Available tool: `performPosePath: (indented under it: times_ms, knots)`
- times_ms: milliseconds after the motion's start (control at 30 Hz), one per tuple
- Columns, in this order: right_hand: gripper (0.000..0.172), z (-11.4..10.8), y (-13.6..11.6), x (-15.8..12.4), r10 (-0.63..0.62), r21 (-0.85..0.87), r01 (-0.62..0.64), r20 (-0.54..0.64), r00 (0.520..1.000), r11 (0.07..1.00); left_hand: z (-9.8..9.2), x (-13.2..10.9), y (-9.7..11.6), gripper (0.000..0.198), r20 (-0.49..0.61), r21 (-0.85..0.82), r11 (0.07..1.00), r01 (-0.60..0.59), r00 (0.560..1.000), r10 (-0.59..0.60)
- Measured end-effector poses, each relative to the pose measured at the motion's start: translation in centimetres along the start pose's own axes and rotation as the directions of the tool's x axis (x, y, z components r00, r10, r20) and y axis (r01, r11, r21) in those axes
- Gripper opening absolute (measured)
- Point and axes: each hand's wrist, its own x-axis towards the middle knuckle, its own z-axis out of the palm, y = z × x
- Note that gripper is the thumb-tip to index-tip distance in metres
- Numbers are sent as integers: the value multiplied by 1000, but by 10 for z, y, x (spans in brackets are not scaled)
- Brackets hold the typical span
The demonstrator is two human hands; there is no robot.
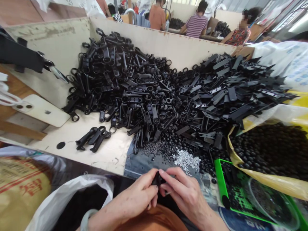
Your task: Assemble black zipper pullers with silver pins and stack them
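Observation:
My left hand (141, 190) is closed on a small black plastic part (157, 179), held low in front of my body. Fingertips of my right hand (185, 189) pinch the same part from the other side, and both hands hide most of it. A thin pale sliver, perhaps a metal pin (167, 193), shows beneath the right fingers. Just beyond the hands lie a heap of silver pins (185, 160), small dark pins (151, 148) and little black rings (169, 149). Behind them rises a large pile of black ring-ended plastic levers (139, 86).
Flat black plastic pieces (231, 93) heap up at right. A yellow bag (271, 179) of black round parts stands beside a green tray (218, 173). Several levers (92, 138) lie apart at left, near a white phone (44, 110). A white sack (45, 211) is lower left. People sit beyond the board.

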Motion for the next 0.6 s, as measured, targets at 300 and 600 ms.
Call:
performPosePath:
  times_ms: [300, 600]
  knots:
    - [32, 13, -8, -18, 249, 488, -340, 244, 937, 804, 1, -14, -17, 38, -6, 70, 998, -9, 1000, 9]
    - [26, 63, -25, -4, 475, 653, -430, 121, 872, 623, 3, -14, -36, 41, -252, 377, 914, -150, 933, 257]
